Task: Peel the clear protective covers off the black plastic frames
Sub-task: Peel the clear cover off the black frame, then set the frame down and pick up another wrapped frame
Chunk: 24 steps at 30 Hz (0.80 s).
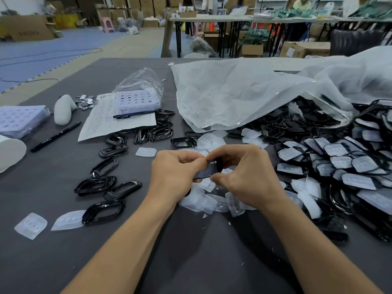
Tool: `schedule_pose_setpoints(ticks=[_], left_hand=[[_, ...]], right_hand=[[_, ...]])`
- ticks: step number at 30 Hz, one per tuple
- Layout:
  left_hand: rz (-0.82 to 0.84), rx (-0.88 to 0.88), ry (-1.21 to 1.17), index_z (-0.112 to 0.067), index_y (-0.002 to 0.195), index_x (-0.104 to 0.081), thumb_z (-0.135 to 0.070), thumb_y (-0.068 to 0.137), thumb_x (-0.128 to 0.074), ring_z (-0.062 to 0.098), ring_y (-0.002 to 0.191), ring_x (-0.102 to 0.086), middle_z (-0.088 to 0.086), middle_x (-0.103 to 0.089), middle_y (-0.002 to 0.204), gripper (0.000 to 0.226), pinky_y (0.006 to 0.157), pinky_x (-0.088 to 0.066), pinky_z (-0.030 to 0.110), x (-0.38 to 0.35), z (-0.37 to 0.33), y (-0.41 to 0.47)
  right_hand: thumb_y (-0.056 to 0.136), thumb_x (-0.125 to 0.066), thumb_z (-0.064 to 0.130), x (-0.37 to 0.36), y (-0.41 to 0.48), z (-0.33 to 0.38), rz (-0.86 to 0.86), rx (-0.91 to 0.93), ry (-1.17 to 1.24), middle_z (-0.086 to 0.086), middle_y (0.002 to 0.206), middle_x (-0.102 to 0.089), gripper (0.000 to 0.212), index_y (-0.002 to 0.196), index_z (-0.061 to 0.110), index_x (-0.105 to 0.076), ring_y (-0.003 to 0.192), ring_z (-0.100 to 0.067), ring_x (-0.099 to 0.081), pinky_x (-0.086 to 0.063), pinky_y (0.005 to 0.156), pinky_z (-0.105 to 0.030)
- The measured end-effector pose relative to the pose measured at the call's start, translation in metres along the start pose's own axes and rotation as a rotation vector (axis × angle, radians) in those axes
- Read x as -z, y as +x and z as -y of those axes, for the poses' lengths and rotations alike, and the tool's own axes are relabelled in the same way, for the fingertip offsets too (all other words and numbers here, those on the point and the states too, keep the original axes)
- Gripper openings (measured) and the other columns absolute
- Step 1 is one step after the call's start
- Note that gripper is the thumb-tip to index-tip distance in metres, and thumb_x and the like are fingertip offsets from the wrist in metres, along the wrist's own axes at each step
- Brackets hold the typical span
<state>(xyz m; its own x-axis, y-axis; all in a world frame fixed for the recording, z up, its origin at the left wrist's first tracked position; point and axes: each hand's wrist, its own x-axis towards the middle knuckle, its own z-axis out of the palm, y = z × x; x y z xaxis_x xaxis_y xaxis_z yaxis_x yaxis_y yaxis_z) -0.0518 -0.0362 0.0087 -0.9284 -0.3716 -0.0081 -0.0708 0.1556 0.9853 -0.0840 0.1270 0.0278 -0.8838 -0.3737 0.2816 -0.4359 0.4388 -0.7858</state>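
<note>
On the grey table (191, 251), a heap of covered frames (339, 162) fills the right side under a big clear bag (244, 92). Bare frames (106, 187) lie scattered at centre left, and loose covers (203, 200) sit just below the hands. At centre, the left hand (176, 170) and right hand (244, 175) each keep a curled-finger grip on one black frame (209, 171), mostly hidden by fingers, its long axis running left to right and rising toward the right.

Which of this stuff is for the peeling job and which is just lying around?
For the job: left hand, right hand, held frame, covered frames, peeled frames, loose covers.
Lying about: pen, paper, coins, trays.
</note>
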Motion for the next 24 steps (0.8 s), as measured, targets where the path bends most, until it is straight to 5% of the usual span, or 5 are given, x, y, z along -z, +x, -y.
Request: schedule_pose_setpoints(ticks=[5,11,17,20,24], left_hand=[[-0.096,-0.168,0.131,-0.039,0.092,-0.081,-0.028,0.082,-0.082,-0.007,0.076,-0.072,-0.025,-0.076,0.080,0.014,0.069,-0.050,0.004,-0.003,0.004,-0.004],[-0.153,-0.195,0.385,-0.044,0.111,-0.077,-0.029,0.086,-0.075,-0.018,0.092,-0.062,-0.032,-0.072,0.099,0.029,0.085,-0.037,-0.002,-0.005,0.005,-0.007],[-0.157,-0.181,0.619,-0.036,0.129,-0.070,-0.024,0.093,-0.066,0.011,0.135,-0.050,-0.008,-0.055,0.147,0.039,0.108,-0.032,0.022,-0.001,0.012,0.004],[-0.109,-0.151,0.684,-0.036,0.130,-0.069,-0.024,0.095,-0.061,0.015,0.127,-0.058,-0.006,-0.065,0.138,0.037,0.108,-0.041,0.031,0.002,0.017,0.008],[-0.084,-0.133,0.656,-0.036,0.117,-0.077,-0.017,0.091,-0.062,0.018,0.101,-0.071,-0.005,-0.078,0.107,0.035,0.090,-0.052,0.025,0.006,0.018,0.010]], right_hand=[[0.068,-0.085,0.008,0.034,0.010,-0.024,-0.201,-0.115,-0.221,0.024,0.078,-0.072,0.039,0.099,0.031,-0.080,0.075,0.009,-0.066,-0.052,0.081,-0.009],[0.080,-0.078,0.015,0.077,0.012,-0.056,-0.422,-0.469,-0.466,-0.002,0.107,-0.075,0.045,0.124,0.020,-0.072,0.109,-0.026,-0.066,-0.048,0.107,-0.046],[0.085,-0.068,0.008,0.061,0.012,-0.048,-0.464,-0.384,-0.585,-0.009,0.125,-0.070,0.045,0.129,0.015,-0.069,0.128,-0.030,-0.054,-0.037,0.115,-0.043],[0.083,-0.063,0.004,0.044,0.011,-0.031,-0.212,-0.267,-0.417,0.005,0.099,-0.077,0.036,0.106,0.025,-0.080,0.097,-0.009,-0.066,-0.052,0.091,-0.024],[0.079,-0.061,0.004,0.036,0.011,-0.019,0.205,-0.250,-0.391,0.019,0.067,-0.070,0.037,0.076,0.034,-0.081,0.062,0.013,-0.060,-0.039,0.051,-0.002]])
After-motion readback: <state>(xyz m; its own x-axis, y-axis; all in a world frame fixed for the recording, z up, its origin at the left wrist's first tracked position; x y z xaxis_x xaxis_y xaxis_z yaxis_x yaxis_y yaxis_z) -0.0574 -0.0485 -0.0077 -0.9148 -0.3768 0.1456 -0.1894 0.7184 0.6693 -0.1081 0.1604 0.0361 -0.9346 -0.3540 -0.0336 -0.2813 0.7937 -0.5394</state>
